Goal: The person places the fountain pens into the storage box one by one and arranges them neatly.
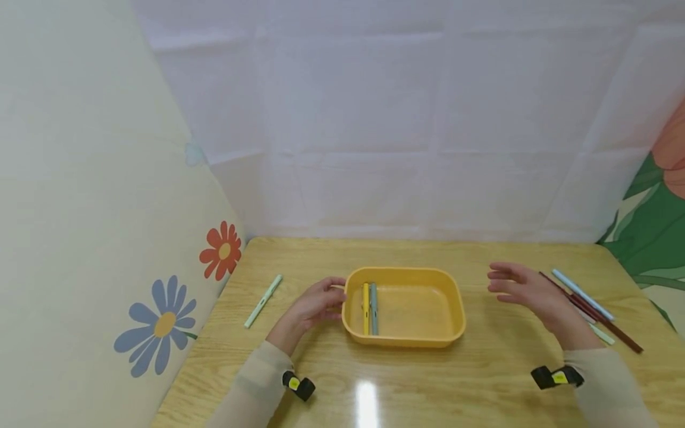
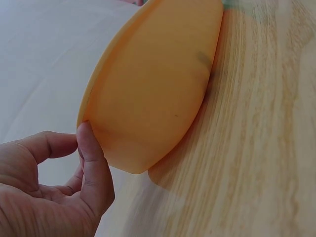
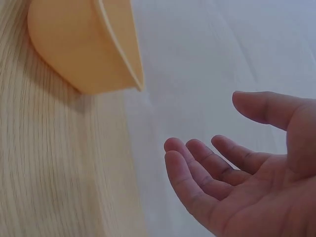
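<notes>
— What surrounds you?
— I face a creased pale backdrop [image 1: 348,119] up top, a wood-grained table [image 1: 503,368] below, glare [image 1: 366,404] bottom centre.
— Sides?
— Flower prints [image 1: 164,324] on a cream wall [image 1: 80,148] at left, green leaves [image 1: 658,232] far right.

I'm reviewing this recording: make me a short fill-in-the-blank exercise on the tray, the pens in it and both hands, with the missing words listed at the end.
1. The tray contains ____ pens.
2. Inside it, the grey-blue pen lies beside a ____ one.
3. From the person's view, the left hand touches the tray at its ____ side.
4. The right hand holds ____.

Missing words: two; yellow; left; nothing.
</notes>
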A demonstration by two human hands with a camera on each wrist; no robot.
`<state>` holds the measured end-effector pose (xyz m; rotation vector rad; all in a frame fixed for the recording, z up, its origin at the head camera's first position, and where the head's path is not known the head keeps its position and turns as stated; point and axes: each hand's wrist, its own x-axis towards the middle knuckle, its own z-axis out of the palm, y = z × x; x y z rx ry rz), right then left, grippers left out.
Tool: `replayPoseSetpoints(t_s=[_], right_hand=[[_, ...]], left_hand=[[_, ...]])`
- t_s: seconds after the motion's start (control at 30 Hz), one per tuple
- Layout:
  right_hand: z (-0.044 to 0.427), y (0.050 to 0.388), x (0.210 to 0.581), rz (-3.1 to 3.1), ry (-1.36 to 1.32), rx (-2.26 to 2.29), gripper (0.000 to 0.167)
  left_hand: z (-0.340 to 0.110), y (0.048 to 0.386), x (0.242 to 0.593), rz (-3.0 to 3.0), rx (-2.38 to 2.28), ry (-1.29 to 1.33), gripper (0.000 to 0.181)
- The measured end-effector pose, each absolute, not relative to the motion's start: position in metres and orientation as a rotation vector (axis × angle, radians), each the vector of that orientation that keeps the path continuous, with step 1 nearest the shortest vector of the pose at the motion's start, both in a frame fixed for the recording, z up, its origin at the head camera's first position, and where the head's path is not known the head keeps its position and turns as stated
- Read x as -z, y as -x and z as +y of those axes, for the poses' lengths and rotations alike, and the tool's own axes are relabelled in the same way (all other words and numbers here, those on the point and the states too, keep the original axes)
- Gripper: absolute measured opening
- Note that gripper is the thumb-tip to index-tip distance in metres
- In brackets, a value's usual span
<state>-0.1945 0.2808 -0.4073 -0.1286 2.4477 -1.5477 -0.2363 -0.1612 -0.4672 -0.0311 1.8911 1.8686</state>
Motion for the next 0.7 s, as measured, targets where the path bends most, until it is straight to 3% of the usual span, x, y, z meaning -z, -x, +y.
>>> replayPoseSetpoints(t_s=[0.7], right_hand=[[0.354,0.182,0.422,2.498,0.081,1.382,0.075]], left_hand=[[-0.159,0.234,0.466,1.887,-1.877,0.052,0.049]])
